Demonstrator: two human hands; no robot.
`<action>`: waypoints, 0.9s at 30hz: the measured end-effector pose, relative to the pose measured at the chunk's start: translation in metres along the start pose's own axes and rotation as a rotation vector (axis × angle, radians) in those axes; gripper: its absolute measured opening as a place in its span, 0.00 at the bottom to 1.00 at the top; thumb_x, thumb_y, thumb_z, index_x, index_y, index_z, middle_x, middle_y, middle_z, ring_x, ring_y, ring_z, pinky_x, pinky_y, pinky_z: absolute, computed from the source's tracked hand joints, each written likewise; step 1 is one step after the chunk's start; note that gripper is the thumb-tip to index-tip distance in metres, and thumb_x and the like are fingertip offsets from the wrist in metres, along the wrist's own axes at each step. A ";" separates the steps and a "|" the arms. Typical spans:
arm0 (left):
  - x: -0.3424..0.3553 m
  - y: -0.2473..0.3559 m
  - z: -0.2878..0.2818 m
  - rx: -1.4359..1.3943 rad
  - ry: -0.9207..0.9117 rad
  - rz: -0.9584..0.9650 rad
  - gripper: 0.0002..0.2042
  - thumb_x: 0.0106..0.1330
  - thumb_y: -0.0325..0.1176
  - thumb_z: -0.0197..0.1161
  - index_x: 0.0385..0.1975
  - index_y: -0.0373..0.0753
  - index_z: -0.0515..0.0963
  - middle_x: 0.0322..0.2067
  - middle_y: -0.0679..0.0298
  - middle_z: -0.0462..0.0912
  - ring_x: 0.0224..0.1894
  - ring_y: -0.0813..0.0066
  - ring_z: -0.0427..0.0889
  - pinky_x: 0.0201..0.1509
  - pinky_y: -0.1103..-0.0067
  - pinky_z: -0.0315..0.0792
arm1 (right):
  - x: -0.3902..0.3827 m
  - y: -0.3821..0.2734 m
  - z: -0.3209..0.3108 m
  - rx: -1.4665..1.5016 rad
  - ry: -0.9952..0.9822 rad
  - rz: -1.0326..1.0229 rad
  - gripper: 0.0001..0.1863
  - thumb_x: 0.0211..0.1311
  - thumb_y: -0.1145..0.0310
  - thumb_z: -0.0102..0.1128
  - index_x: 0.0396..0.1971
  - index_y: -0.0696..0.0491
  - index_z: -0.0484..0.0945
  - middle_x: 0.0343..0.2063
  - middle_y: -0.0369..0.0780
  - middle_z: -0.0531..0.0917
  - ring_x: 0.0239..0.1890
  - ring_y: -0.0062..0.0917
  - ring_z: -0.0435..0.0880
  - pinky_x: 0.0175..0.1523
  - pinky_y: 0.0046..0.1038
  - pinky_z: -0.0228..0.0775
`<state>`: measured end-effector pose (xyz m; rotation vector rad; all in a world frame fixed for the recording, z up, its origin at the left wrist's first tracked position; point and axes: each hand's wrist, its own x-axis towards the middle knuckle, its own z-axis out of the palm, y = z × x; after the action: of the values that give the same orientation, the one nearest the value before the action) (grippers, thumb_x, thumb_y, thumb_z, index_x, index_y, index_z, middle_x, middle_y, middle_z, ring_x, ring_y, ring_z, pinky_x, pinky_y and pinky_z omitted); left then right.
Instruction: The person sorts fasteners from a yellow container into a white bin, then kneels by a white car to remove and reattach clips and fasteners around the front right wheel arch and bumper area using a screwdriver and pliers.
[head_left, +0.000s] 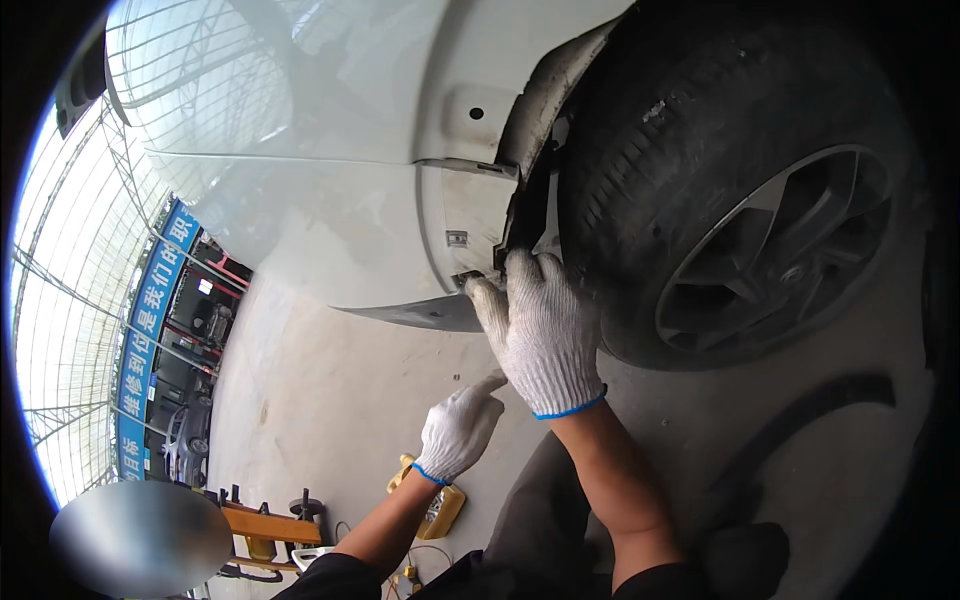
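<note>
A white car body fills the upper view, its fender (465,60) meeting the bumper (350,220) along a thin seam. Gripping the bumper's edge at the wheel arch is my right hand (548,335), in a white knit glove with a blue cuff. Its thumb presses the outer face near a small clip slot; the fingertips reach behind the edge, partly hidden. My left hand (460,432), gloved alike, hovers below and to the left, one finger stretched toward my right wrist, the others curled. Nothing shows in it. Close on the right stands the black tyre (625,200) with its dark spoked rim (790,270).
On the floor at right lies a dark curved strip (825,412). A yellow case (440,512) sits beyond my left forearm. An orange-framed piece of equipment (268,523) stands lower left. Parked cars (187,440) and a blue banner (150,330) are farther off.
</note>
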<state>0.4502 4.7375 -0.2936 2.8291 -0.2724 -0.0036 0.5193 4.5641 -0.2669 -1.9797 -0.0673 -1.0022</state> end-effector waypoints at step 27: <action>0.016 -0.246 0.188 -0.384 -0.435 -0.244 0.19 0.70 0.38 0.55 0.57 0.35 0.77 0.35 0.60 0.84 0.36 0.74 0.82 0.42 0.77 0.77 | -0.177 0.156 0.086 -0.218 -2.168 -0.333 0.27 0.55 0.56 0.58 0.53 0.55 0.80 0.47 0.53 0.84 0.49 0.48 0.83 0.55 0.43 0.75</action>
<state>0.5054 4.9097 -0.5447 2.4300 -0.0095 -0.6541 0.5161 4.5890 -0.5167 -2.2843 -1.4430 1.3872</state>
